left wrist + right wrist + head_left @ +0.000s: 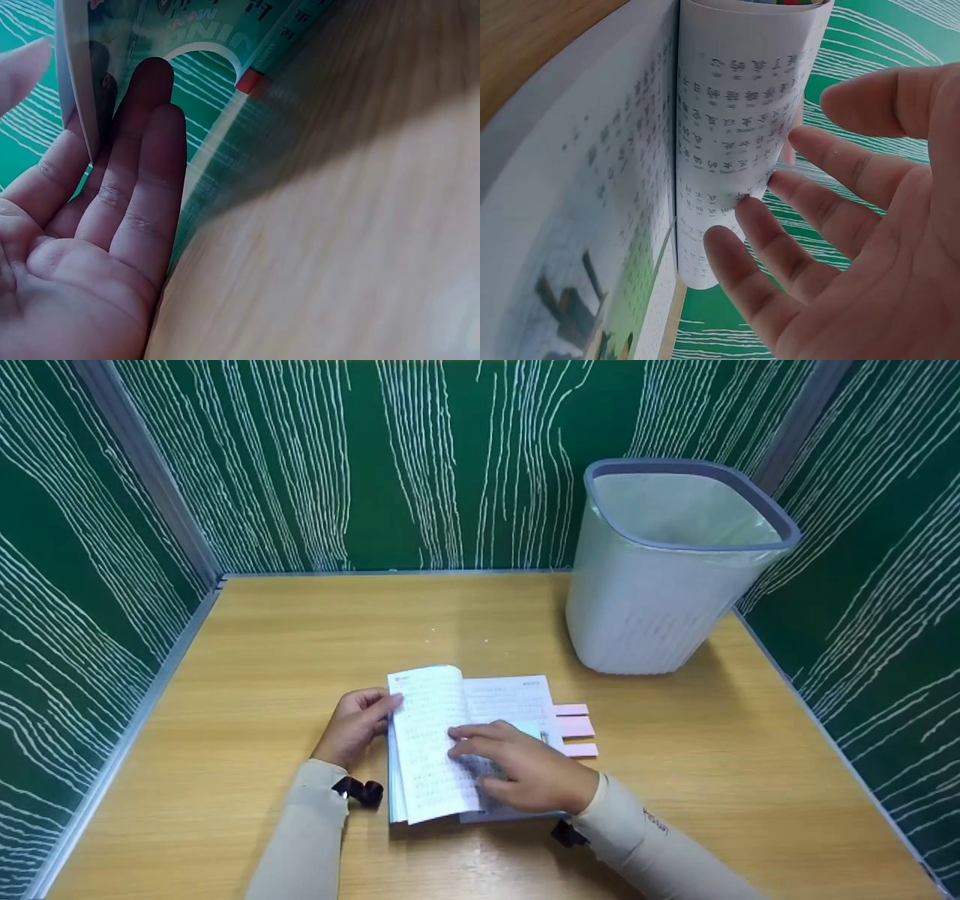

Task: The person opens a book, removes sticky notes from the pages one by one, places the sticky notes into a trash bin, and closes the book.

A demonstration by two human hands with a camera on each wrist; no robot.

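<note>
Tabletop [315, 630] bears an open book [429, 757] the left grip [356, 727] holds.

Left hand [358, 725]: gripped with thumb above fingers.
Right hand [521, 765]: showed its back, fingers spread and loosely extended.
Left forearm [301, 836]: slanted forward, sleeved.
Right forearm [664, 840]: angled inward, sleeved.

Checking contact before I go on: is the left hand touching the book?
Touching. The head view shows it: the left hand grips the left edge of the open book, its thumb lapped over that edge.
</note>
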